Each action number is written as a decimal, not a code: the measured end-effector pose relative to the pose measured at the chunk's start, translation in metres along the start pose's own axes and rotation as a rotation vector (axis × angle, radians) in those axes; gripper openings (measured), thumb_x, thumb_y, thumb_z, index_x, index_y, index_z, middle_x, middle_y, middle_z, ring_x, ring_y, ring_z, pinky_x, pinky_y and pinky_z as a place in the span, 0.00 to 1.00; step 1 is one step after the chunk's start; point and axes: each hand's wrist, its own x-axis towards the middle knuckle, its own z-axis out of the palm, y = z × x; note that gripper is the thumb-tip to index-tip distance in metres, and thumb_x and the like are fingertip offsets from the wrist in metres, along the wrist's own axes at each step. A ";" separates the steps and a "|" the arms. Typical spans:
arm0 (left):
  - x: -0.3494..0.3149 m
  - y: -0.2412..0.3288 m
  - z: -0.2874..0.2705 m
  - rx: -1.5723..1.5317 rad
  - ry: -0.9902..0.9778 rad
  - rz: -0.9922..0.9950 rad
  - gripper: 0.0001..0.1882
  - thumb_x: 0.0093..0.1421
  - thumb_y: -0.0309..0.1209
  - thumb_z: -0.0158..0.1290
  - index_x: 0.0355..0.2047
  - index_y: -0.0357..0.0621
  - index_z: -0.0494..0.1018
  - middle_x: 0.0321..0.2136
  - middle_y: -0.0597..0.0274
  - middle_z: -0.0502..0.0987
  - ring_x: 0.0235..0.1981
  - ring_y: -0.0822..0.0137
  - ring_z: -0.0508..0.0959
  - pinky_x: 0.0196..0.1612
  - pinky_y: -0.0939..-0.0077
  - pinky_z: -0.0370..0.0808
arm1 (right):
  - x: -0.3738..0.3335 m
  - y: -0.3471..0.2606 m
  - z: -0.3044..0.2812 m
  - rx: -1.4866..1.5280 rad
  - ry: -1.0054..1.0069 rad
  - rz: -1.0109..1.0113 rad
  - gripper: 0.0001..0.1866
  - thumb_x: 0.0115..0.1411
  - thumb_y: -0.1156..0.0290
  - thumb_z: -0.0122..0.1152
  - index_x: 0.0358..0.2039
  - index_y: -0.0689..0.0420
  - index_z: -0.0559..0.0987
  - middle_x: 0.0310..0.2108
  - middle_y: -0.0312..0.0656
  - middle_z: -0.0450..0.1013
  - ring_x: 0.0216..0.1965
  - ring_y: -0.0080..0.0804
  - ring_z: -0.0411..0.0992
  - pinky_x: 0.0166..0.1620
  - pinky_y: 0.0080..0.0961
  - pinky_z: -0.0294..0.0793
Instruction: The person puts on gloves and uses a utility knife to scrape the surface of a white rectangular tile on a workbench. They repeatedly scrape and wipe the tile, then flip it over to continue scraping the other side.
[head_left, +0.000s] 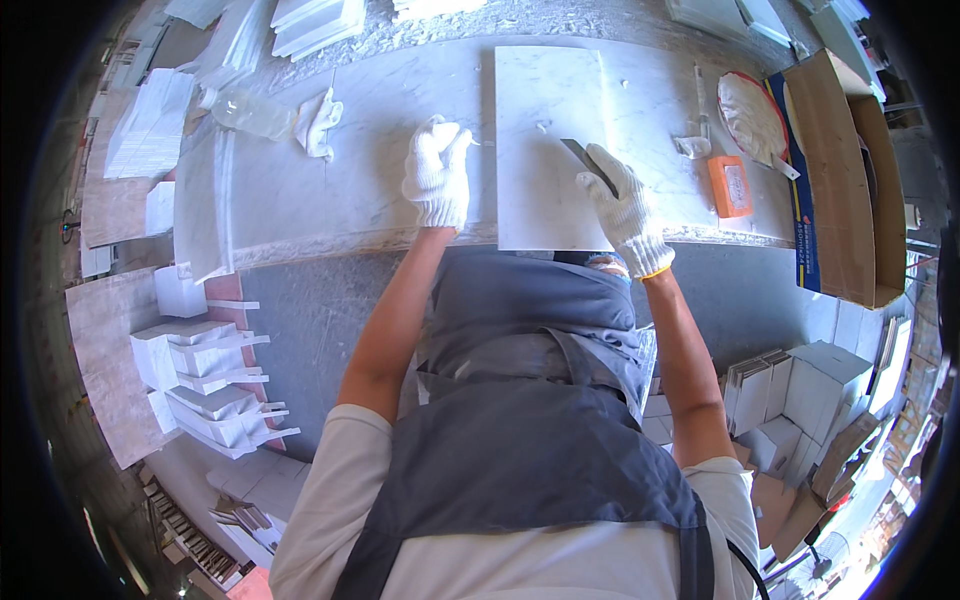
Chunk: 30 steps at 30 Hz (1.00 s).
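My right hand (622, 212), in a white knitted glove, is closed around a flat dark metal scraper blade (577, 153). The blade slants over a pale rectangular stone tile (545, 185), which lies on the marbled worktop and reaches its front edge. To the tile's left is my left hand (437, 172), also gloved. Its fingers are curled together above the worktop, apart from the tile; whatever they may hold is too small to name. A small white fragment (542, 127) rests on the tile.
On the worktop's left are a clear plastic bottle (245, 112) and a crumpled white glove (320, 124). An orange block (731, 187), a round red-rimmed container of white material (752, 118) and a cardboard box (835, 180) stand right. White pieces (150, 125) are stacked far left.
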 end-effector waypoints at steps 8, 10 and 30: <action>0.005 0.007 -0.003 0.146 0.067 0.015 0.18 0.57 0.33 0.71 0.45 0.46 0.79 0.40 0.62 0.85 0.44 0.58 0.82 0.55 0.63 0.77 | 0.017 -0.019 -0.007 -0.293 -0.169 -0.054 0.21 0.70 0.59 0.58 0.60 0.51 0.81 0.44 0.54 0.81 0.46 0.52 0.79 0.51 0.42 0.78; 0.007 0.006 -0.003 0.180 0.063 0.063 0.18 0.56 0.33 0.72 0.44 0.46 0.79 0.39 0.64 0.85 0.45 0.59 0.81 0.58 0.62 0.74 | 0.020 -0.025 -0.009 -0.286 -0.197 -0.062 0.21 0.70 0.60 0.57 0.60 0.47 0.81 0.42 0.53 0.81 0.44 0.51 0.79 0.49 0.44 0.79; 0.010 0.004 -0.003 0.210 0.039 0.086 0.19 0.61 0.38 0.66 0.47 0.41 0.77 0.40 0.58 0.83 0.45 0.56 0.81 0.52 0.59 0.75 | 0.044 -0.010 0.014 -0.424 -0.170 -0.130 0.19 0.70 0.59 0.56 0.60 0.44 0.81 0.38 0.54 0.80 0.39 0.53 0.80 0.43 0.45 0.80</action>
